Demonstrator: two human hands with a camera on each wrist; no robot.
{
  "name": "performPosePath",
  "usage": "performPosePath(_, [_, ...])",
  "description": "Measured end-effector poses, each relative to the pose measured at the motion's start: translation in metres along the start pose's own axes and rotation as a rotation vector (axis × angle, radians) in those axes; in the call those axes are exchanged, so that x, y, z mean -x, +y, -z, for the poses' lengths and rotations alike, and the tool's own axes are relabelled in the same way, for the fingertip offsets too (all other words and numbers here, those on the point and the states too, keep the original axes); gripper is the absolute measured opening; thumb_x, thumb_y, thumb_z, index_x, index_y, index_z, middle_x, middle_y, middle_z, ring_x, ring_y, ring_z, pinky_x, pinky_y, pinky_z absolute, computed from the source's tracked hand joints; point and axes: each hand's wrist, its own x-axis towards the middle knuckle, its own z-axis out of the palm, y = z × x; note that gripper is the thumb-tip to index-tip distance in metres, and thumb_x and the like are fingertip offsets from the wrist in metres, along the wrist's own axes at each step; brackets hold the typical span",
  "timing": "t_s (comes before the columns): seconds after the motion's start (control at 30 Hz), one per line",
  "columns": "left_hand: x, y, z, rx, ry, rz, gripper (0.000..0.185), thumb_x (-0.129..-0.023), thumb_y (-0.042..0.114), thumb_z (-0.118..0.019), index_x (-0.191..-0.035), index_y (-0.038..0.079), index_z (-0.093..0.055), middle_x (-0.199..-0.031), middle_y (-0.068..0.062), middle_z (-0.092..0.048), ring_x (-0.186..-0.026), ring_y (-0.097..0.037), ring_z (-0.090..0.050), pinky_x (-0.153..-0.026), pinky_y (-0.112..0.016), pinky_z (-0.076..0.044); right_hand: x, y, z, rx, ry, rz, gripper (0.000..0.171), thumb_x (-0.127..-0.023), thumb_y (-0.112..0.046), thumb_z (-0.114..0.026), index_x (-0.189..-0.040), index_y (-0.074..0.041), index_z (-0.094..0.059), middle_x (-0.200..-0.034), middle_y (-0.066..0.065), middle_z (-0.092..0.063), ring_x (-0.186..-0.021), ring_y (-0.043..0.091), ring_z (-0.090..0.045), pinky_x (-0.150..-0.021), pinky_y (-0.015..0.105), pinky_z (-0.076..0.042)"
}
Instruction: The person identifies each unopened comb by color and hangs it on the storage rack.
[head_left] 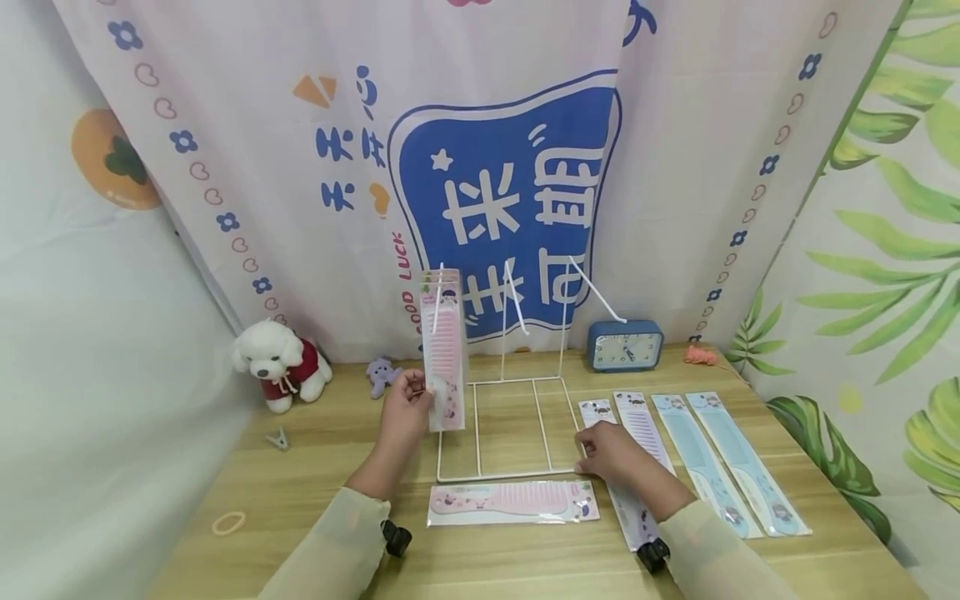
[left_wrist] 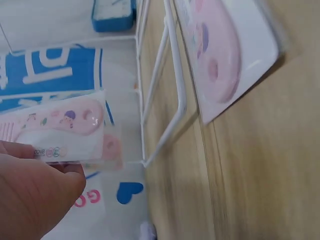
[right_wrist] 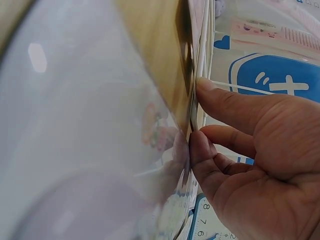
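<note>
A packaged pink comb [head_left: 444,358] hangs upright from the left hook of a white wire display rack [head_left: 517,382], with at least one more pack behind it. My left hand [head_left: 406,408] pinches that pack's lower left edge; in the left wrist view the thumb lies over its front. My right hand [head_left: 611,454] grips the rack's base wire at the front right corner, beside the purple comb packs. Another packaged pink comb [head_left: 517,502] lies flat along the front of the rack. The middle and right hooks bear nothing.
Two packaged purple combs [head_left: 645,425] and two packaged blue combs [head_left: 738,450] lie to the right. Behind stand a blue clock [head_left: 625,346], a plush dog [head_left: 281,362] and a small purple toy [head_left: 382,375]. A clip [head_left: 279,439] and a rubber band [head_left: 228,523] lie at left.
</note>
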Motion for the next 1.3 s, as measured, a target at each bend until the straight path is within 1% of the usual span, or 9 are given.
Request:
performPosePath(0.17, [-0.018, -0.009, 0.001, -0.046, 0.002, -0.006, 0.021, -0.108, 0.004, -0.061, -0.127, -0.004, -0.061, -0.124, -0.019, -0.066, -0.111, -0.024, -0.063, -0.086, -0.022, -0.053, -0.001, -0.001, 0.0, 0.005, 0.003, -0.01, 0.047, -0.088, -0.013, -0.091, -0.07, -0.014, -0.048, -0.063, -0.005, -0.037, -0.062, 0.013, -0.038, -0.06, 0.027, -0.028])
performPosePath(0.3, [-0.03, -0.014, -0.001, -0.042, 0.0, -0.003, 0.021, -0.108, 0.006, -0.062, -0.126, -0.005, -0.064, -0.124, -0.019, -0.066, -0.108, -0.022, -0.062, -0.083, -0.021, -0.053, -0.001, 0.0, -0.001, -0.003, 0.004, -0.022, 0.046, -0.088, -0.013, -0.091, -0.07, -0.013, -0.048, -0.063, -0.005, -0.037, -0.063, 0.013, -0.038, -0.06, 0.027, -0.028])
performPosePath(0.67, [-0.047, -0.026, -0.004, -0.047, -0.014, 0.024, 0.022, -0.107, 0.007, -0.065, -0.128, -0.002, -0.065, -0.13, -0.02, -0.067, -0.12, -0.029, -0.061, -0.109, -0.042, -0.055, -0.001, -0.001, -0.002, -0.015, -0.011, -0.051, 0.045, -0.088, -0.013, -0.091, -0.072, -0.012, -0.05, -0.066, -0.004, -0.04, -0.064, 0.013, -0.04, -0.061, 0.027, -0.029])
performPosePath(0.87, [-0.044, -0.027, 0.003, -0.119, -0.028, -0.029, 0.025, -0.108, 0.011, -0.067, -0.129, -0.003, -0.064, -0.133, -0.024, -0.067, -0.126, -0.036, -0.062, -0.115, -0.049, -0.054, -0.003, -0.001, -0.003, -0.015, -0.015, -0.057, 0.045, -0.089, -0.014, -0.091, -0.072, -0.013, -0.05, -0.066, -0.004, -0.04, -0.064, 0.014, -0.04, -0.061, 0.028, -0.03])
performPosePath(0.97, [-0.038, -0.031, 0.009, -0.201, 0.002, -0.038, 0.024, -0.106, 0.012, -0.07, -0.124, -0.003, -0.063, -0.125, -0.022, -0.068, -0.118, -0.034, -0.064, -0.105, -0.044, -0.057, -0.003, -0.001, -0.003, -0.008, -0.014, -0.042, 0.045, -0.089, -0.014, -0.091, -0.072, -0.013, -0.049, -0.065, -0.005, -0.039, -0.063, 0.013, -0.039, -0.061, 0.027, -0.029])
performPosePath(1.1, [-0.023, -0.034, 0.01, -0.367, 0.034, -0.049, 0.016, -0.102, 0.015, -0.07, -0.11, 0.005, -0.061, -0.106, -0.011, -0.065, -0.097, -0.024, -0.061, -0.081, -0.031, -0.053, -0.003, 0.0, -0.002, 0.012, -0.008, -0.035, 0.046, -0.088, -0.015, -0.091, -0.072, -0.012, -0.049, -0.065, -0.005, -0.038, -0.063, 0.013, -0.037, -0.061, 0.027, -0.029])
performPosePath(1.17, [-0.012, -0.032, 0.007, -0.425, -0.005, -0.106, 0.014, -0.099, 0.015, -0.073, -0.104, 0.008, -0.062, -0.099, -0.008, -0.064, -0.09, -0.022, -0.06, -0.074, -0.029, -0.051, -0.003, 0.001, -0.001, 0.017, -0.003, -0.03, 0.045, -0.088, -0.014, -0.092, -0.072, -0.011, -0.05, -0.065, -0.005, -0.038, -0.062, 0.013, -0.037, -0.06, 0.027, -0.028])
performPosePath(1.2, [-0.006, -0.03, 0.004, -0.457, -0.05, -0.15, 0.013, -0.099, 0.014, -0.074, -0.102, 0.009, -0.063, -0.098, -0.006, -0.065, -0.088, -0.02, -0.06, -0.072, -0.029, -0.052, -0.003, 0.001, -0.001, 0.015, -0.008, -0.034, 0.045, -0.088, -0.015, -0.092, -0.072, -0.011, -0.05, -0.065, -0.005, -0.038, -0.063, 0.012, -0.037, -0.061, 0.026, -0.028])
performPosePath(1.3, [0.015, -0.025, -0.007, -0.514, -0.284, -0.303, 0.015, -0.096, 0.011, -0.081, -0.104, 0.009, -0.069, -0.099, -0.007, -0.068, -0.09, -0.019, -0.062, -0.075, -0.03, -0.057, -0.002, 0.001, -0.001, 0.014, -0.01, -0.027, 0.045, -0.088, -0.015, -0.091, -0.072, -0.011, -0.05, -0.065, -0.005, -0.038, -0.063, 0.013, -0.037, -0.061, 0.026, -0.028])
